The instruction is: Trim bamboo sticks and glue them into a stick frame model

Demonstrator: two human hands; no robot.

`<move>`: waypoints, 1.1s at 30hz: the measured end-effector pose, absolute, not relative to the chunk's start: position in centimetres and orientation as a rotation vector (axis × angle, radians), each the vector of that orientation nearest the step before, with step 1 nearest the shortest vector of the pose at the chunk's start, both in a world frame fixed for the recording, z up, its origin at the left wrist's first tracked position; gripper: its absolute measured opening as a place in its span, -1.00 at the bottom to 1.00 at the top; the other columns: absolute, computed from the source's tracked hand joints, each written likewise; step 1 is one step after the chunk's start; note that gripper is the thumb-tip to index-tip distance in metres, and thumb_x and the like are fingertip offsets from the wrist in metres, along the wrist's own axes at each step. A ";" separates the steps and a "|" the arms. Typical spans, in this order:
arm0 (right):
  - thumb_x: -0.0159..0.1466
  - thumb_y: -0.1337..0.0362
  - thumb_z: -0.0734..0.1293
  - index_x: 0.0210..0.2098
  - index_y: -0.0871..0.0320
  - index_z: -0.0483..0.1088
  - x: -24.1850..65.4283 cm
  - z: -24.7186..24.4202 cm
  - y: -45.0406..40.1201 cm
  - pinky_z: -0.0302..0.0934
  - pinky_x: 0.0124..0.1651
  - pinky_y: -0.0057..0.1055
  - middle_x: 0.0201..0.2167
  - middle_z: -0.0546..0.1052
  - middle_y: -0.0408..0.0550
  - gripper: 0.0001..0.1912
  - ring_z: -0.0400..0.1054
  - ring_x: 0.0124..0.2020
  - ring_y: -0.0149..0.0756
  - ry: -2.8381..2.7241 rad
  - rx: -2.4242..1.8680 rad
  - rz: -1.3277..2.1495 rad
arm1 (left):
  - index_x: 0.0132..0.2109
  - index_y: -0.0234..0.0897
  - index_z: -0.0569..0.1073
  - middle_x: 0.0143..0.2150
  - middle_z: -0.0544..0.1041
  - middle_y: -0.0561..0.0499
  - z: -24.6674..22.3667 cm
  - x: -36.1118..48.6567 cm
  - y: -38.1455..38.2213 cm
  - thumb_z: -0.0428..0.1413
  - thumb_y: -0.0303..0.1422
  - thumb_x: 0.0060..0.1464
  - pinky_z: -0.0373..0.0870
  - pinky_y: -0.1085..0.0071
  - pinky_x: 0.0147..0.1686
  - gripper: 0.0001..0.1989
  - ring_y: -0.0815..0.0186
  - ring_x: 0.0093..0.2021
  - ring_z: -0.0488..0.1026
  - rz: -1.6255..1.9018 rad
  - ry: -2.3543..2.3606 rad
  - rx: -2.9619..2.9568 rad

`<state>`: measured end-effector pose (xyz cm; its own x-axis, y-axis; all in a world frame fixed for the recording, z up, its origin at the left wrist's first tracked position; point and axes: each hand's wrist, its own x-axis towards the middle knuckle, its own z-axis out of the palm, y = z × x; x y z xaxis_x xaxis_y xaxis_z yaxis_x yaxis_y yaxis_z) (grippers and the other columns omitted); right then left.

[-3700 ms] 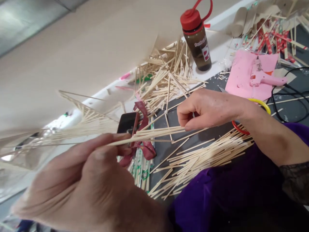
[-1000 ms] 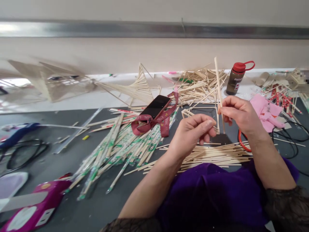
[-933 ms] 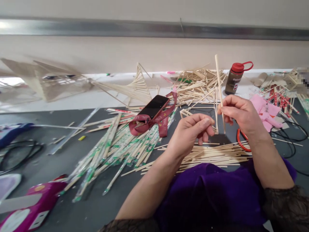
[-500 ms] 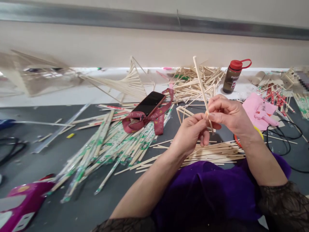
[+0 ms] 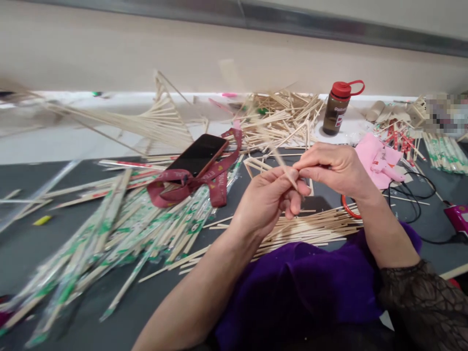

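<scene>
My left hand [image 5: 265,195] is closed, pinching a thin wooden chopstick [image 5: 280,158] near its lower end. The stick slants up to the left and is smeared by motion, so I cannot tell whether it is one or a pair. Thumb and forefinger of my right hand [image 5: 331,165] are pressed together against the left fingertips, beside the stick; what lies between them is hidden. Below both hands, loose bare chopsticks [image 5: 307,229] lie in a row along the table, in front of purple cloth [image 5: 300,278] on my lap.
Wrapped chopsticks [image 5: 146,234] spread across the left, with a phone [image 5: 199,153] and red lanyard [image 5: 217,187] on top. Behind stand a stick structure [image 5: 157,119], a heap of sticks [image 5: 281,114] and a bottle [image 5: 335,109]. A pink glue gun [image 5: 383,168] and black cable [image 5: 417,195] lie right.
The stick has tipped over to the left from nearly upright. My right fingers have shifted slightly off it, and the whole view has turned to the right.
</scene>
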<state>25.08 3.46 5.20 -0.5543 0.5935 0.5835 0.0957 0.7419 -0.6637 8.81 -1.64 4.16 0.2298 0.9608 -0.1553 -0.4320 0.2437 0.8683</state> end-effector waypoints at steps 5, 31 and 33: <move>0.34 0.33 0.25 -0.36 0.17 0.45 25.8 5.5 4.2 0.22 -0.23 -0.45 -0.39 0.52 -0.14 -0.82 0.37 -0.36 -0.42 -2.082 -0.799 0.405 | -0.24 -0.37 0.54 -0.54 0.56 0.09 4.5 9.0 -1.7 0.28 -0.33 0.00 0.21 0.65 -0.85 -0.80 0.49 -0.74 0.36 1.131 0.836 0.763; 0.20 0.32 0.40 -0.45 0.17 0.51 26.3 7.5 2.1 0.15 -0.47 -0.53 -0.56 0.47 -0.23 -0.90 0.27 -0.54 -0.51 -1.943 -0.843 0.907 | -0.40 -0.23 0.65 -0.58 0.52 0.10 5.6 8.5 -2.9 0.43 -0.36 -0.21 0.21 0.66 -0.75 -0.84 0.52 -0.65 0.35 1.442 0.892 0.936; 0.21 0.30 0.41 -0.42 0.18 0.51 25.4 7.2 1.6 0.16 -0.44 -0.53 -0.53 0.48 -0.22 -0.90 0.28 -0.50 -0.51 -1.966 -0.780 0.996 | -0.36 -0.20 0.66 -0.57 0.53 0.11 5.6 8.4 -3.0 0.43 -0.39 -0.19 0.28 0.63 -0.71 -0.83 0.49 -0.62 0.40 1.537 0.893 0.983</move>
<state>25.44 1.58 7.23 -0.5055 0.7820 0.3645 0.1691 0.5041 -0.8469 8.43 -2.98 5.64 -0.1060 0.9852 0.1349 -0.3704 -0.1651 0.9141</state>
